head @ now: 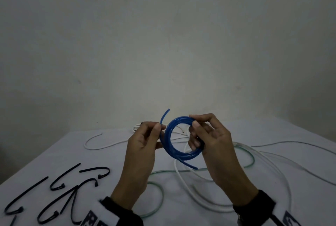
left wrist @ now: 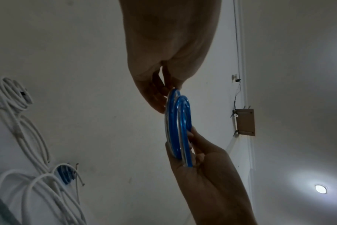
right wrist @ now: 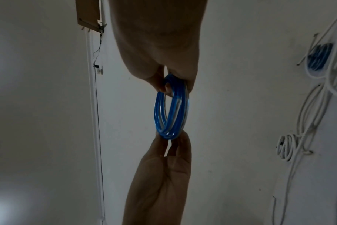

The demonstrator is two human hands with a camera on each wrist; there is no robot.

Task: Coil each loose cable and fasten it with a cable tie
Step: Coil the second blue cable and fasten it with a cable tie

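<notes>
A blue cable [head: 170, 141] is wound into a small coil and held upright above the table between both hands. My left hand [head: 160, 129] pinches the coil's left side, where one loose end [head: 164, 116] sticks up. My right hand [head: 195, 133] grips the right side, thumb on top and fingers curled through the ring; the other end [head: 189, 165] trails below. The left wrist view shows the blue coil [left wrist: 178, 124] edge-on between my left fingers [left wrist: 160, 97] and right hand [left wrist: 200, 164]. In the right wrist view the coil [right wrist: 169, 114] hangs between both hands.
Several black cable ties [head: 63, 189] lie at the table's near left. Loose white cable [head: 179, 175] and greenish translucent cables [head: 160, 172] sprawl under and right of my hands. A second blue coil [left wrist: 64, 175] and a white coiled cable [left wrist: 11, 94] lie at the far side.
</notes>
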